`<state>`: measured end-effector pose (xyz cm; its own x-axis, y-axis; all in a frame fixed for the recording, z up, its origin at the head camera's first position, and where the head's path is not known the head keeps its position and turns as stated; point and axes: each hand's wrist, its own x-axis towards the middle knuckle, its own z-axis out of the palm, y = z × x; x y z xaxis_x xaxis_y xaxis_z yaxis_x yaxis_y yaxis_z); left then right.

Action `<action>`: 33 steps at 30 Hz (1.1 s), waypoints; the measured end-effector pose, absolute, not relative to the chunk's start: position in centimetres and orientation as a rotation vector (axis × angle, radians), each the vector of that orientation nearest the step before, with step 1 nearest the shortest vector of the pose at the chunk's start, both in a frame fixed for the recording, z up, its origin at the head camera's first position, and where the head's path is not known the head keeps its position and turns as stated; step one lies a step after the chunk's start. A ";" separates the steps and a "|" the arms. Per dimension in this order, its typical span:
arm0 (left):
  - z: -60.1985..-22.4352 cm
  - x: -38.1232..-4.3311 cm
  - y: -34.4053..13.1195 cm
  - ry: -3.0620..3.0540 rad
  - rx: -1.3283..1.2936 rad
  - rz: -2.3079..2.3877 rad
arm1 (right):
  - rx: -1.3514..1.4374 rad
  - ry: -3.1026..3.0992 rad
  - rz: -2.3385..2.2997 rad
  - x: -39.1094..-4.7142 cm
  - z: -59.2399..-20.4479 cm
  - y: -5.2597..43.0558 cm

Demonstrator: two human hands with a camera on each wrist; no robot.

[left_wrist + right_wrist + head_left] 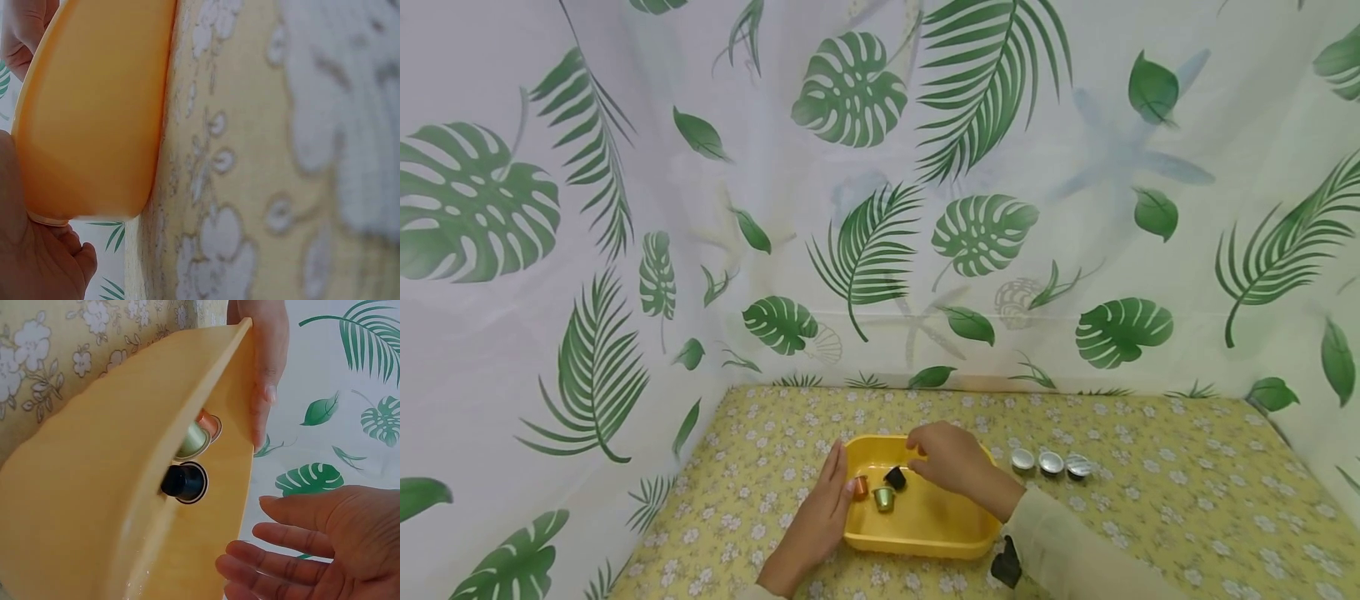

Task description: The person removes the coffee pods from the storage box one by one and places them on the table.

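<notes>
One orange coffee capsule (pixel 861 487), one green capsule (pixel 883 499) and one black capsule (pixel 895 477) lie inside the yellow tray (pixel 940 518); three foil-topped capsules (pixel 1051 463) sit right of it. The left hand (pixel 820 512) holds its left rim; the right hand (pixel 953 458), empty, fingers parted, is above it.

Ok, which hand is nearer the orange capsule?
Left. The left hand is at the left rim of the tray, right beside the orange capsule; the right hand is above the far side, past the black capsule.
</notes>
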<state>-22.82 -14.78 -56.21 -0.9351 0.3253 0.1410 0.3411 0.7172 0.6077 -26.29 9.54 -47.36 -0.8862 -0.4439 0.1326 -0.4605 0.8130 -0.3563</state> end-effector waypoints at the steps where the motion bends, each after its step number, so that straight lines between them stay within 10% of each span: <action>1: -56.2 -22.8 -14.8 -2.889 -0.562 -1.031 | 0.741 -2.956 0.596 -26.4 -47.4 9.4; 33: -56.1 -22.9 -15.1 -2.886 -0.589 -1.038 | 0.994 -3.105 0.518 -29.5 -48.3 7.0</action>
